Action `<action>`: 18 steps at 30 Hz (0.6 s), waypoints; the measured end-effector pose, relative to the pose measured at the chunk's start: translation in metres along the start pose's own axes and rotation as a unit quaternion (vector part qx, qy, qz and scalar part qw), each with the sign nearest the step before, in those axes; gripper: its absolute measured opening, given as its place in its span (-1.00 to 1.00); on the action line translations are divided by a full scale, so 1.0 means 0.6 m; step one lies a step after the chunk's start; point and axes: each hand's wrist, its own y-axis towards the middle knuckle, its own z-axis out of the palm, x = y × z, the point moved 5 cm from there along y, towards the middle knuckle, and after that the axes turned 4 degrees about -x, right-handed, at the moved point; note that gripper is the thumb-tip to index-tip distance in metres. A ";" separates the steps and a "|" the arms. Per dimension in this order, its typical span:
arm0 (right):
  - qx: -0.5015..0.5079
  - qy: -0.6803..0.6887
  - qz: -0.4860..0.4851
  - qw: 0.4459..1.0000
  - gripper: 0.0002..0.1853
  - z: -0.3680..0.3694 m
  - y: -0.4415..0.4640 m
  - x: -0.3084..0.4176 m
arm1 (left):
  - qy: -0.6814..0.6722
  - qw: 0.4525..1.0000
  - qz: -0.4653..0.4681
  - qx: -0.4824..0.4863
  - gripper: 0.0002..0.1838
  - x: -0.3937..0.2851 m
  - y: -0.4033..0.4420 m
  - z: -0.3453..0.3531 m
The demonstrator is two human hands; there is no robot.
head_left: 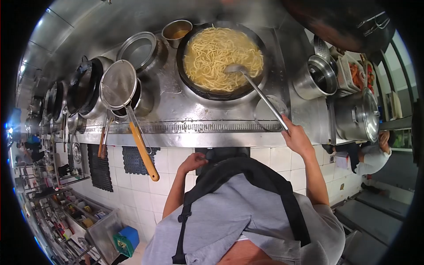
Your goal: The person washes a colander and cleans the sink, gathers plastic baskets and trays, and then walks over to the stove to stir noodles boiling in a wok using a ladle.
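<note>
My right hand (297,138) is closed around the long metal handle of a ladle (260,92). The ladle's bowl rests among pale yellow noodles (216,55), partly sunk in yellowish broth. A wide dark wok (180,66) on the steel stove holds the noodles and broth. My left hand (193,162) is low in front of my body, below the stove's front edge, beside something black. Its fingers are loosely bent and apart, with nothing visible in them.
To the left, a wire strainer (119,84) with a wooden handle (143,152) overhangs the stove edge. Metal pots (138,48) and a small pot of brown liquid (177,33) stand behind. At right are a steel pot (311,84), a lidded stockpot (353,117) and another person (373,159).
</note>
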 end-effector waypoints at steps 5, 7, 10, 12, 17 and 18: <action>-0.009 0.172 0.033 0.985 -0.36 0.007 0.007 -0.016 | -0.061 0.997 0.002 -0.046 -0.50 -0.028 -0.027 0.001; 0.030 0.206 0.147 0.967 -0.41 -0.010 0.017 0.010 | -0.098 0.994 -0.013 -0.047 -0.53 -0.025 -0.039 0.001; -0.052 0.151 0.088 0.983 -0.54 -0.008 0.088 0.022 | -0.118 0.990 -0.059 -0.057 -0.59 0.007 -0.056 0.005; -0.146 0.068 -0.016 0.987 -0.58 0.021 0.149 0.002 | -0.135 0.982 -0.109 -0.080 -0.64 0.073 -0.066 0.011; -0.136 0.070 0.045 0.987 -0.69 0.090 0.212 0.011 | -0.138 0.948 -0.220 -0.182 -0.74 0.240 -0.160 0.053; -0.079 0.134 0.098 0.983 -0.72 0.104 0.210 0.031 | -0.152 0.932 -0.260 -0.204 -0.75 0.262 -0.187 0.064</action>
